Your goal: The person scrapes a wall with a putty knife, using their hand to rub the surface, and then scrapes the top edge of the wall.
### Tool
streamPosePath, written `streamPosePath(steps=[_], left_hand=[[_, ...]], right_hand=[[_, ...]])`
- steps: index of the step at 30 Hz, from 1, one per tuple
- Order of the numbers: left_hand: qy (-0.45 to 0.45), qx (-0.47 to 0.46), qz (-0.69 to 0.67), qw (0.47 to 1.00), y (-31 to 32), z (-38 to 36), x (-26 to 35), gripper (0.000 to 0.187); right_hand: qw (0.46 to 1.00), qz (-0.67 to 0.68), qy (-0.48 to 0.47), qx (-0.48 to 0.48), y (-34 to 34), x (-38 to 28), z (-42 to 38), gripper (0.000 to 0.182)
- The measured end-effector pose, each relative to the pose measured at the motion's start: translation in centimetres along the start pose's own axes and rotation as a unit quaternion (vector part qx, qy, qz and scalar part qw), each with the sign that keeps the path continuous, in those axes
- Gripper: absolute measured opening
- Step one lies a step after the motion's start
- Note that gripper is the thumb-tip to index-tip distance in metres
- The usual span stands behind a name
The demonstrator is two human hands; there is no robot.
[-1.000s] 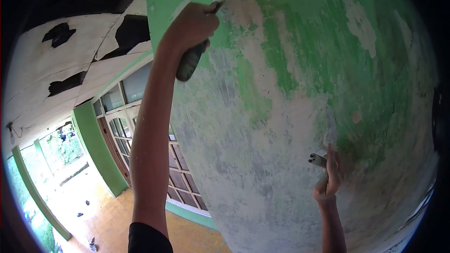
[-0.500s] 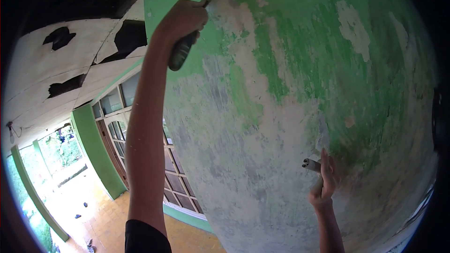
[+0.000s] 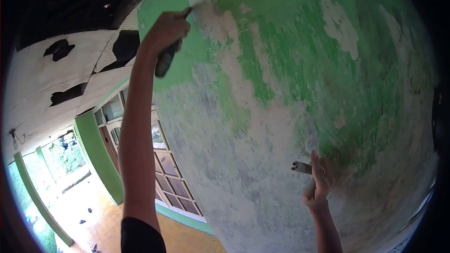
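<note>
High on the left, my left hand (image 3: pixel 166 30) is closed around a scraper (image 3: pixel 167 58). Its dark handle sticks out below the fist, and its thin blade reaches the wall at a bare plaster patch beside green paint. Lower right, my right hand (image 3: pixel 319 180) grips a tool with a grey cylindrical handle (image 3: pixel 301 167), its end pointing left. The index finger of that hand points up along the wall; I cannot clearly make out the tool's working end. The wall (image 3: pixel 262 159) shows patchy green paint over pale grey, scraped plaster.
Left of the wall are glazed windows (image 3: pixel 174 178) and a green pillar (image 3: pixel 96 152). The ceiling (image 3: pixel 37 79) has broken dark holes, and a bulb (image 3: pixel 14 140) hangs from it. Small dark items lie on the yellowish tiled floor (image 3: pixel 105 225).
The view has shifted slightly, so the wall and both hands appear further left. My left hand and the scraper sit a little lower in view. Both hands keep their hold.
</note>
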State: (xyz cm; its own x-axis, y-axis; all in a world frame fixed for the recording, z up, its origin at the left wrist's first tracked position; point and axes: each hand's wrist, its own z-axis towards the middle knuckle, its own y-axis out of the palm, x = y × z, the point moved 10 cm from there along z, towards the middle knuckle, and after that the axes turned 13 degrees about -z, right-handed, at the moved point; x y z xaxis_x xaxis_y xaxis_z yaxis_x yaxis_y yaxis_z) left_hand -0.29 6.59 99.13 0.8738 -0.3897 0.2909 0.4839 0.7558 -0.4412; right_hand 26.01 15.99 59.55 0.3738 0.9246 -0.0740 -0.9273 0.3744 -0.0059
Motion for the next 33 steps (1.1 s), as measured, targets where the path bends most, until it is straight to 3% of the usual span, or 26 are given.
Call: streamPosePath(steps=[3, 5, 6, 9, 11, 13, 15, 17, 19, 20, 21, 22, 23, 25, 27, 29, 31, 33], left_hand=[[-0.033, 0.003, -0.012, 0.999, -0.6, 0.7, -0.2, 0.058], [0.028, -0.019, 0.053, 0.998, 0.9, -1.4, 0.5, 0.056], [0.012, 0.000, 0.054, 0.998, 1.4, -2.6, 0.8, 0.054], [0.073, 0.028, 0.059, 0.995, -0.6, 0.9, 1.1, 0.054], [0.064, 0.071, 0.105, 0.990, -2.4, 3.3, 1.2, 0.052], [0.026, -0.014, -0.001, 1.000, -2.2, 3.6, 0.6, 0.040], [0.084, 0.003, 0.017, 0.996, -1.4, -0.2, -0.5, 0.030], [0.039, 0.032, 0.089, 0.995, 1.0, -6.2, -4.0, 0.046], [-0.061, 0.035, -0.108, 0.992, 5.7, -15.8, -5.7, 0.061], [-0.106, -0.018, -0.154, 0.982, 8.5, -19.7, -7.1, 0.066], [-0.182, -0.052, -0.207, 0.960, 11.4, -23.8, -8.3, 0.064], [-0.181, -0.088, -0.235, 0.951, 14.2, -27.2, -9.5, 0.063], [-0.226, -0.108, -0.338, 0.907, 16.5, -30.4, -9.6, 0.062], [-0.248, -0.089, -0.435, 0.861, 19.3, -34.2, -9.1, 0.064], [-0.243, -0.071, -0.458, 0.852, 21.3, -35.6, -9.3, 0.068], [-0.241, -0.042, -0.510, 0.825, 22.5, -35.1, -9.5, 0.067], [-0.207, 0.040, -0.529, 0.822, 22.6, -34.0, -11.5, 0.060], [-0.196, 0.037, -0.554, 0.808, 22.7, -33.8, -12.1, 0.049]], right_hand=[[0.999, -0.009, -0.027, 0.032, -0.2, -0.8, 0.0, 0.073], [0.999, -0.001, 0.007, 0.039, -0.2, -0.5, 0.1, 0.073], [0.999, -0.003, 0.007, 0.043, -0.3, -0.6, 0.2, 0.073], [1.000, -0.013, -0.003, 0.023, -0.2, -1.0, 0.5, 0.074], [0.999, -0.037, -0.005, 0.031, 0.0, -0.8, 0.3, 0.074], [0.999, -0.040, -0.001, 0.032, 0.1, -0.9, 0.5, 0.075], [0.998, -0.046, 0.007, 0.034, -0.1, -1.0, 0.7, 0.076], [0.998, -0.024, -0.014, 0.060, -0.4, -1.9, 1.2, 0.081], [0.998, -0.036, -0.007, 0.050, -0.4, -2.2, 1.4, 0.081], [0.998, -0.044, 0.002, 0.037, -0.2, -2.3, 1.6, 0.081], [0.998, -0.055, 0.000, 0.036, -0.2, -2.8, 1.7, 0.081], [0.998, -0.063, 0.015, 0.025, 0.0, -2.9, 1.9, 0.080], [0.997, -0.071, 0.030, 0.013, 0.3, -3.2, 2.1, 0.078], [0.998, -0.062, 0.011, 0.004, 1.0, -4.9, 2.2, 0.077], [0.999, -0.051, -0.009, 0.000, 1.9, -7.0, 1.8, 0.075], [0.994, 0.031, 0.047, -0.094, 4.7, -8.3, 0.2, 0.059], [0.995, 0.068, 0.034, -0.064, 7.2, -9.3, -0.8, 0.057], [0.994, 0.106, 0.023, -0.033, 7.6, -9.7, -1.8, 0.055]])
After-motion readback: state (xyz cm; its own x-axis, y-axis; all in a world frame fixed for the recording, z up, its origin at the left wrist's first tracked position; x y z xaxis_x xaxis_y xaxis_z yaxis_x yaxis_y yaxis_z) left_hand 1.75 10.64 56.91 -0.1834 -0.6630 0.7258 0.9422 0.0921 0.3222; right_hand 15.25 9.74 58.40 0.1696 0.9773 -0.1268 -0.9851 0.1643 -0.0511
